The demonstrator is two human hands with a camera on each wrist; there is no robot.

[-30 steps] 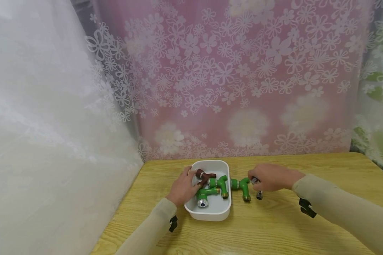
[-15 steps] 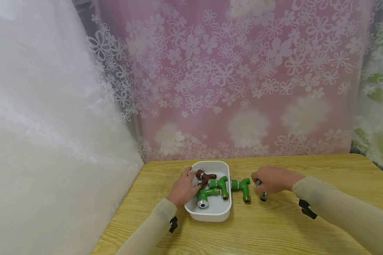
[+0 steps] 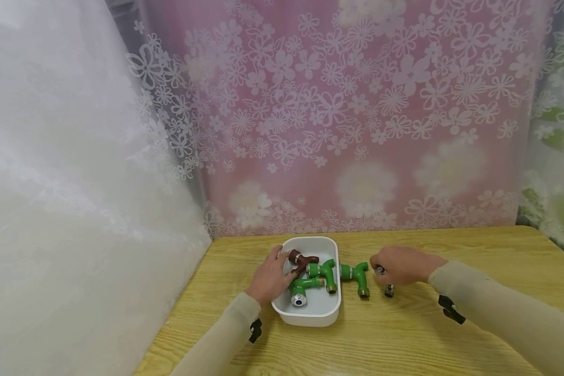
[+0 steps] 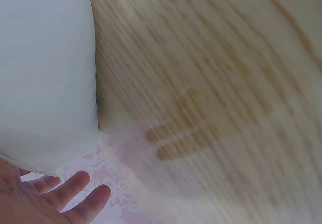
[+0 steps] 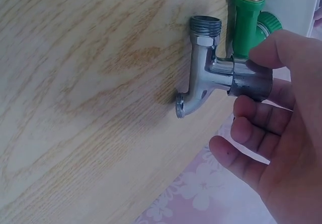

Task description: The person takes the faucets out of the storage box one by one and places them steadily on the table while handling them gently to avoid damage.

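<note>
A chrome faucet [image 5: 204, 68] with threaded ends stands out from my right hand [image 3: 401, 265], whose thumb and fingers pinch it by its round knob. In the right wrist view it is close over the table. My left hand [image 3: 270, 279] holds the left wall of a white plastic tub [image 3: 305, 319], thumb over the rim on the inside and fingers outside. A brown faucet [image 3: 305, 260] and two green faucets, one in the middle [image 3: 326, 271] and one nearer me [image 3: 305, 284], lie in the tub. Another green faucet [image 3: 357, 274] lies on the table against the tub's right side.
The wood-grain table [image 3: 404, 334] reaches back to a pink flowered curtain [image 3: 310, 130]. White translucent sheeting [image 3: 75, 183] hangs along the left, and a leaf-patterned curtain [image 3: 556, 156] hangs at the right.
My right hand has moved slightly right with the chrome faucet, away from the green faucet beside the tub, then stayed nearly still. The left hand and the tub have not moved.
</note>
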